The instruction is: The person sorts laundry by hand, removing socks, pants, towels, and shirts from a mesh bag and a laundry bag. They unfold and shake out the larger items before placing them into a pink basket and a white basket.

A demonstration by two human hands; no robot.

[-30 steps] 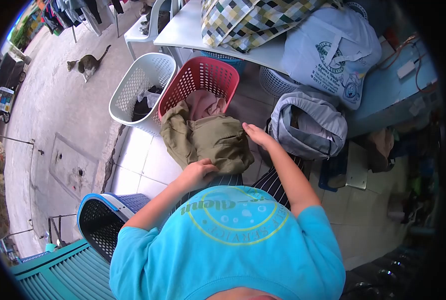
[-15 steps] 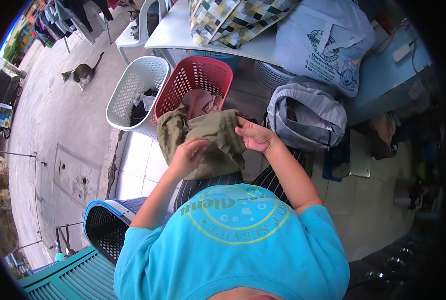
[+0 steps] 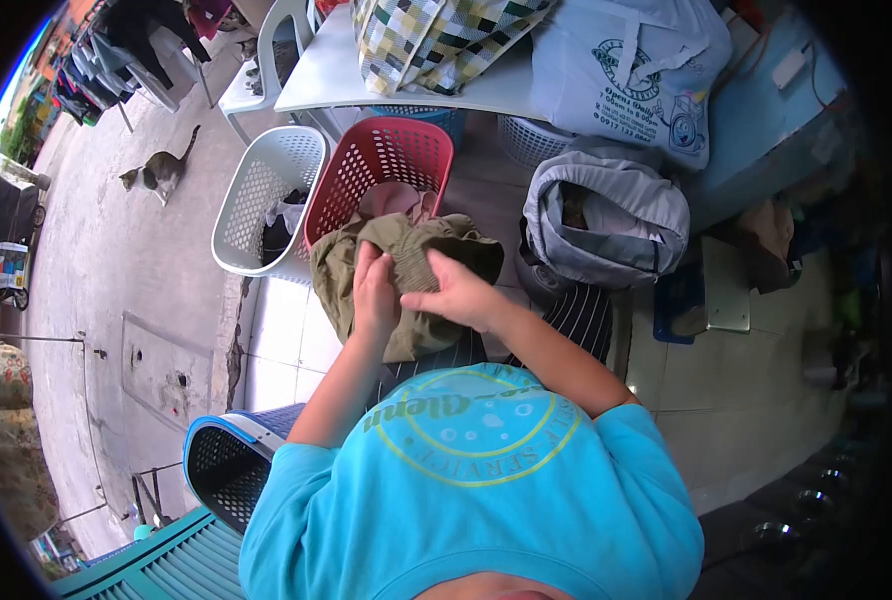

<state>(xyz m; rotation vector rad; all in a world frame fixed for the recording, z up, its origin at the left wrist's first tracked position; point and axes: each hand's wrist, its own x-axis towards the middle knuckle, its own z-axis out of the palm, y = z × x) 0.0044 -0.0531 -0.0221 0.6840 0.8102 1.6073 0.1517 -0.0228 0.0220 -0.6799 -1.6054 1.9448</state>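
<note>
An olive-green garment [image 3: 341, 270] with a gathered, elastic-looking band lies bunched over my lap, in front of the red basket. My left hand [image 3: 374, 295] is on the near side of the band, fingers pointing up along the cloth. From the right, my right hand [image 3: 456, 292] reaches onto the same garment, its thumb stretched toward my left hand and its fingers on the cloth. Both hands hold the fabric between them. Pink cloth [image 3: 394, 200] lies in the red basket [image 3: 376, 150] just beyond.
A white basket [image 3: 231, 215] with dark and white cloth stands left of the red one. At the right is a grey fabric bag [image 3: 606, 265]. Bags rest on a white table [image 3: 316, 85]. A blue-rimmed basket [image 3: 201, 440] lies lower left; a cat [image 3: 161, 173] stands outside.
My right hand has moved left and inward from the garment's right edge, closer to my left hand. The garment is more bunched, with its gathered band now showing. The view has shifted slightly.
</note>
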